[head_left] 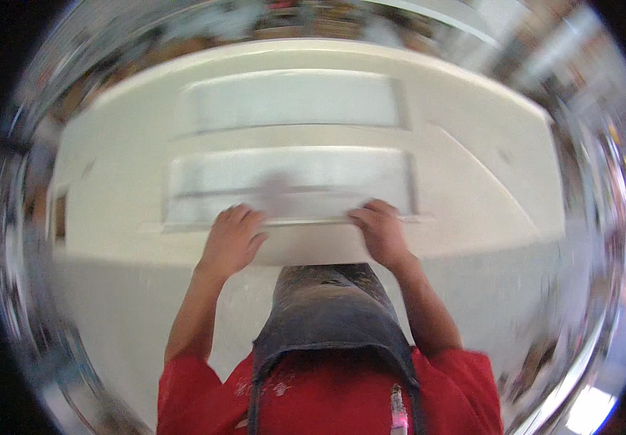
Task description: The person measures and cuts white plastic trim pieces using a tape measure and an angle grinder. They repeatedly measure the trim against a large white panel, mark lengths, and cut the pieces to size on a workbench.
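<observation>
A wide cream-coloured panel with two long glazed windows, like a door, lies before me. Along the near window pane runs a thin pale strip at its near edge. My left hand is closed over the left part of that strip, fingers on the far side and thumb on the near side. Farther right, my right hand has its fingers bent and together over the same strip. Blur hides whether the strip is loose or part of the frame. A dark smudge, perhaps a reflection, shows in the pane.
The far window pane sits beyond the near one. A dark apron over my red shirt touches or nearly touches the panel's near edge. Pale floor shows on both sides of me. Blurred clutter lies past the far edge.
</observation>
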The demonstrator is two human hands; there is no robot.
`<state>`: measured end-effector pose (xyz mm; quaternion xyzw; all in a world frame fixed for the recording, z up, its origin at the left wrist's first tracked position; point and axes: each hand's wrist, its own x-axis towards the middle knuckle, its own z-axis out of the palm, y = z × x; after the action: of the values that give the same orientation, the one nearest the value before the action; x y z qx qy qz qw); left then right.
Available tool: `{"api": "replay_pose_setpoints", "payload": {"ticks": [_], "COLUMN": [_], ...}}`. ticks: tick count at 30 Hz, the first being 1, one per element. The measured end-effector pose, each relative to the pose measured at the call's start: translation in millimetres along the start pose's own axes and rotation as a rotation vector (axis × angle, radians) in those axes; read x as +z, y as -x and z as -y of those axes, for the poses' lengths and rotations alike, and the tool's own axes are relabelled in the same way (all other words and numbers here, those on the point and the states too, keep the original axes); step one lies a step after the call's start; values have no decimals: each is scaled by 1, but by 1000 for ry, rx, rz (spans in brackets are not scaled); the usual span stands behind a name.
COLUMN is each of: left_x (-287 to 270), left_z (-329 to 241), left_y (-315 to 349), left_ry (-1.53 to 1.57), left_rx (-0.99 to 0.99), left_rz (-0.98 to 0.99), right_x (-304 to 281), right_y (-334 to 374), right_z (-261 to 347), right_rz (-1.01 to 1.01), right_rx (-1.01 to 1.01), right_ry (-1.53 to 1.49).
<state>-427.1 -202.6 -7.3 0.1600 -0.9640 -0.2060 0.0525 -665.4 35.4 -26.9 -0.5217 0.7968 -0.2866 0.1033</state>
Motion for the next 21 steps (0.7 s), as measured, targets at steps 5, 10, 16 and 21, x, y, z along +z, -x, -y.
{"api": "replay_pose_setpoints", "payload": {"ticks": [5,10,16,21], "left_x": [-7,-27,26,91], "left_z": [-58,-99,-229,-349], "left_y": [-36,-42,-34,-40], "left_ry": [160,213,312,536], "left_rx": [70,129,117,-115], "left_rz": [-50,55,244,580], "right_x": [-58,-159,-214,-263], "right_y": [33,125,273,388], "right_z": [12,-37,-126,-169], "right_rz": [-177,-551,-814,-953], "right_rx": [68,151,407,336], "right_ry": [4,216,-1251,-1534]}}
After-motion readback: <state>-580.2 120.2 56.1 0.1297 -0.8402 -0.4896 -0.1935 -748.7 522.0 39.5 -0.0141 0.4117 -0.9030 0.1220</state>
